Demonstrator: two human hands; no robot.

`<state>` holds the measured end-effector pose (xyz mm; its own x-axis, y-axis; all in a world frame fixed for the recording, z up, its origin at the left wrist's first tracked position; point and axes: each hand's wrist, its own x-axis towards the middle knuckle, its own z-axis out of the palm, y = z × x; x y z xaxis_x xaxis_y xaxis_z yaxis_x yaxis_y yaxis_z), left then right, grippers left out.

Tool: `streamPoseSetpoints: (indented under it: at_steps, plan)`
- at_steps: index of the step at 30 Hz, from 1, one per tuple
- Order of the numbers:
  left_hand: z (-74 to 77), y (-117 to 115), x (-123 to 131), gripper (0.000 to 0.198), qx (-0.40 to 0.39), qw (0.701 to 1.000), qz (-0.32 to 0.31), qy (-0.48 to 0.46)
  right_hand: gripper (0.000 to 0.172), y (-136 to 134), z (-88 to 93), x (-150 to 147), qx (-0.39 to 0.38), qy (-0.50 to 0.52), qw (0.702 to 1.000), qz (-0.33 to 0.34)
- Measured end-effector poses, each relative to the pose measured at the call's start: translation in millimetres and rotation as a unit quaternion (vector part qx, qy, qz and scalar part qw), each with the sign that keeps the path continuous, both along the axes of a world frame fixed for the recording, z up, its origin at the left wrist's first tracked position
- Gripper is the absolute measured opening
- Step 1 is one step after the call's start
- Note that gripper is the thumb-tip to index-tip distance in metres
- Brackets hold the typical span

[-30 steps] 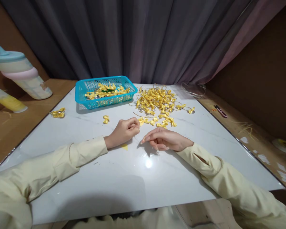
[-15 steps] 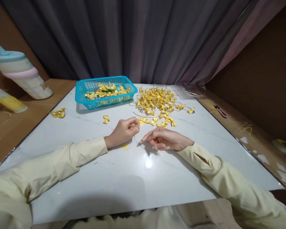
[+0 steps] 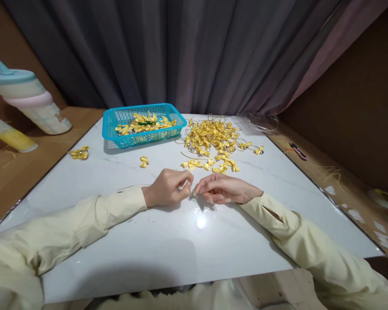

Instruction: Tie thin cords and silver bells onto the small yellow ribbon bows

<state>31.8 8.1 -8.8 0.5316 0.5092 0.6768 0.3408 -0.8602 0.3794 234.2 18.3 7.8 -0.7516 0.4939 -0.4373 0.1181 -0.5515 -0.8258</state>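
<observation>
Left hand (image 3: 168, 188) and right hand (image 3: 224, 189) meet at the fingertips, curled narrow, perhaps pinching thread. Bows (image 3: 213, 137) heaped handy.

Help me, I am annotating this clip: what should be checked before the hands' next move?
1. Hands in view: the left hand and right hand rest on the glossy white tabletop, fingertips nearly meeting: ok.
2. Left grip: fingers curled shut; whether anything is pinched inside: cannot tell.
3. Right grip, open or shut: cannot tell.
4. Supply: the pile of yellow satin ribbon bows lies just beyond the hands, probably within easy reach: ok.
5. Container: the turquoise plastic mesh basket stands level, holds some bows, room left: ok.
</observation>
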Motion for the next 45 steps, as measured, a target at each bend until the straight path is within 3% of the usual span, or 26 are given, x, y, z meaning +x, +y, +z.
streamPoseSetpoints:
  at_steps: [3,6,12,16,20,24,31,37,40,43,45]
  plan:
    - [2.5,-7.8,0.5,0.014,0.215,0.971,-0.076,0.071,0.014,-1.7,2.6,-1.7,0.007,-0.011,1.000,0.013]
    - [5.1,-16.4,1.6,0.013,0.323,0.928,-0.141,0.122,0.024,-6.2,6.0,-5.9,0.013,-0.006,1.000,0.025]
    - [5.6,-30.4,4.1,0.021,0.327,0.922,-0.161,0.127,0.039,-15.4,5.1,-14.0,-0.019,0.082,0.993,0.080]
    - [20.6,-40.3,7.9,0.017,0.371,0.872,-0.238,0.213,0.039,-20.1,6.1,-20.8,-0.035,0.124,0.987,0.094]
    - [39.0,-51.5,8.4,0.015,0.327,0.883,-0.205,0.267,0.038,-21.1,7.9,-37.0,-0.092,0.119,0.985,0.080]
    - [47.4,-58.6,2.3,0.011,0.313,0.868,-0.162,0.348,0.032,-15.9,11.8,-55.8,-0.161,0.099,0.980,0.068]
    - [52.9,-59.9,-7.8,0.010,0.325,0.848,-0.143,0.393,0.022,-8.9,39.8,-76.5,-0.091,0.131,0.987,0.024]
    - [60.1,-50.2,-21.8,0.013,0.348,0.857,-0.115,0.363,0.018,-2.5,37.7,-69.5,-0.018,-0.033,0.997,-0.072]
    - [73.4,-40.4,-21.5,0.018,0.377,0.860,-0.090,0.332,0.027,-8.1,27.6,-60.9,-0.104,-0.080,0.990,-0.059]
    - [84.5,-35.5,-9.8,0.022,0.371,0.855,-0.134,0.338,0.041,-17.2,23.8,-60.4,-0.238,-0.068,0.968,-0.045]
    - [87.3,-36.5,-0.3,0.023,0.361,0.845,-0.153,0.363,0.049,-19.0,28.1,-64.0,-0.286,-0.042,0.957,-0.017]
